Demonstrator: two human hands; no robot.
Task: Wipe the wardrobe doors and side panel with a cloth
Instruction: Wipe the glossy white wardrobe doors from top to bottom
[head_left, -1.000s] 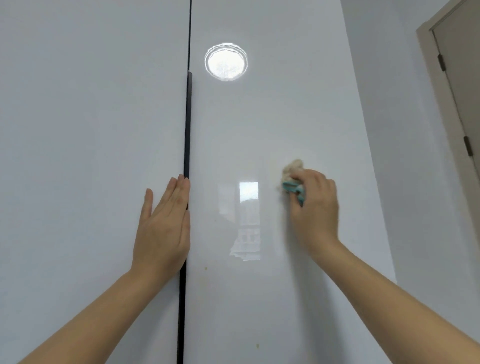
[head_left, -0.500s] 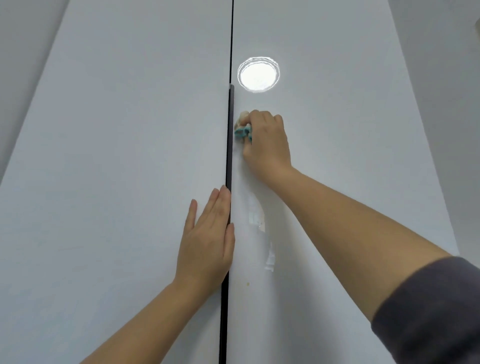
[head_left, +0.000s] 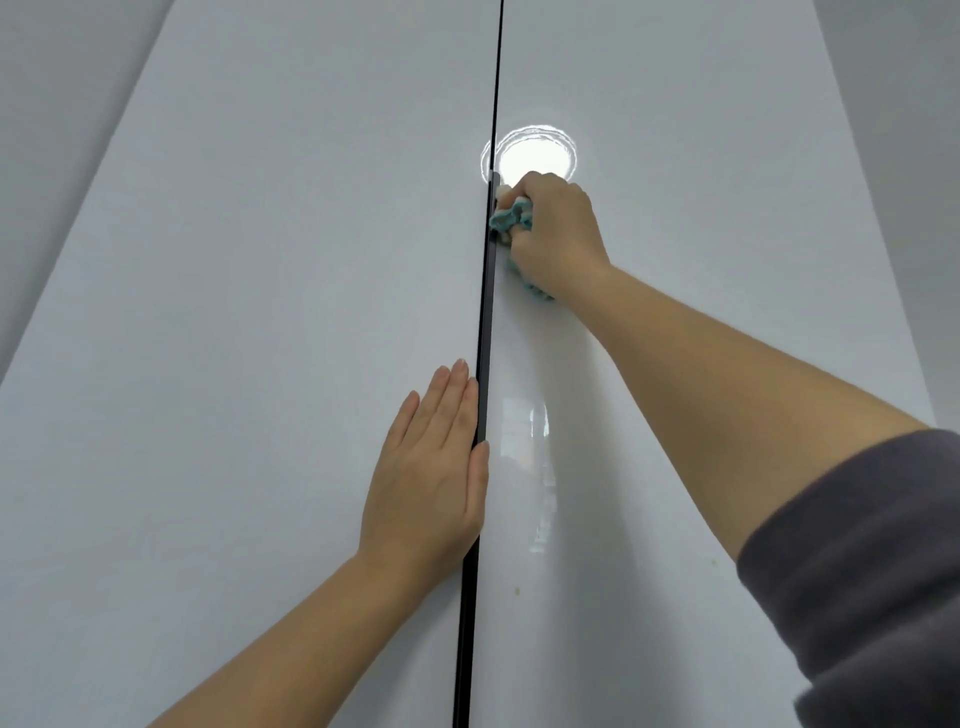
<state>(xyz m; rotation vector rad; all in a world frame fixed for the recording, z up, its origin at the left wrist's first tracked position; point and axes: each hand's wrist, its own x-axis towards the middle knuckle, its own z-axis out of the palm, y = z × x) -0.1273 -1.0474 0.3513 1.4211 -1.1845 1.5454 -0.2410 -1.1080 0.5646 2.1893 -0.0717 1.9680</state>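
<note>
**Cloth brought across to the handle strip**

The fingers (head_left: 550, 189) of the right hand (head_left: 558, 234) were curled tight round the bunched teal cloth (head_left: 511, 215), pressed on the right door (head_left: 701, 286) at the top of the dark handle strip (head_left: 480, 364) just left of them. A second earlier it had been rubbed well right of the seam, so the door's inner edge was judged reached. Below, the left hand (head_left: 431, 467) had stayed flat, straight-fingered, on the left door (head_left: 260, 312). Most of the cloth was hidden under the palm, and the side panel could not be made out.
</note>
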